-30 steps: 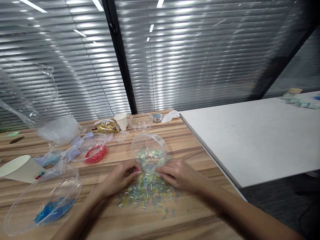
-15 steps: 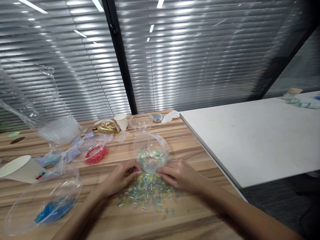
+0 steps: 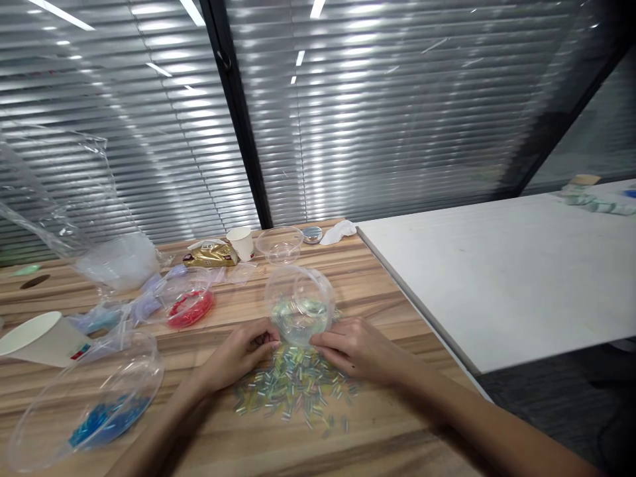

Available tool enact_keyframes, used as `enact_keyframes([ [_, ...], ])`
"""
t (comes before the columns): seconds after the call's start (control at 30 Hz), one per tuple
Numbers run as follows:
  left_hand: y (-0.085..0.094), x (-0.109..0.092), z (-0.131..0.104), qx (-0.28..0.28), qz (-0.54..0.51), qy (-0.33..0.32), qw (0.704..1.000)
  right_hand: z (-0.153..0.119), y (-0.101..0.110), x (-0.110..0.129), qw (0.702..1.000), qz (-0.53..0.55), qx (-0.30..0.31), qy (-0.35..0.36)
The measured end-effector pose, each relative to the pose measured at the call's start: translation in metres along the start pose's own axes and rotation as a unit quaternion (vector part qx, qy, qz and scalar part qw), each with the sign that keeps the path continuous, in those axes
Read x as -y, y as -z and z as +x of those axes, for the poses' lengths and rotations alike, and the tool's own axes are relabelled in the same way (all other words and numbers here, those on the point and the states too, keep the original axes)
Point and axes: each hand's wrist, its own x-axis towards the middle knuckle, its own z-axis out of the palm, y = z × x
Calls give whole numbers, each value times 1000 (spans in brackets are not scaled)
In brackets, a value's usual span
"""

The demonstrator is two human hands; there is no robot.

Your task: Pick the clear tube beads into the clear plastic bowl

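Observation:
A clear plastic bowl [image 3: 301, 301] stands tilted in front of me, with pale green-yellow tube beads showing in or through it. My left hand [image 3: 248, 350] has its fingers curled, thumb and fingertips pinched at the bowl's lower left edge. At the lower right edge, my right hand [image 3: 350, 348] holds the same bowl, fingertips pressed to it. A loose spread of the tube beads [image 3: 301, 391] lies on the wooden table just on the near side of the bowl, between and below my hands. Some fingertips are hidden behind the bowl and hands.
To the left are a clear bowl with blue beads [image 3: 106, 419], a bowl of red beads [image 3: 190, 309] and a tipped paper cup [image 3: 44, 339]. Farther back stand a gold tissue pack [image 3: 211, 253], a paper cup [image 3: 241, 243] and another clear bowl [image 3: 281, 246]. A white table [image 3: 497, 278] adjoins right.

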Motion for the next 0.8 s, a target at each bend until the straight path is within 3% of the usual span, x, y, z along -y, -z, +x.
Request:
enact_keyframes([
  [0.8, -2, 3, 0, -1, 11, 0, 1000, -1, 1, 0, 999, 7, 29, -19],
])
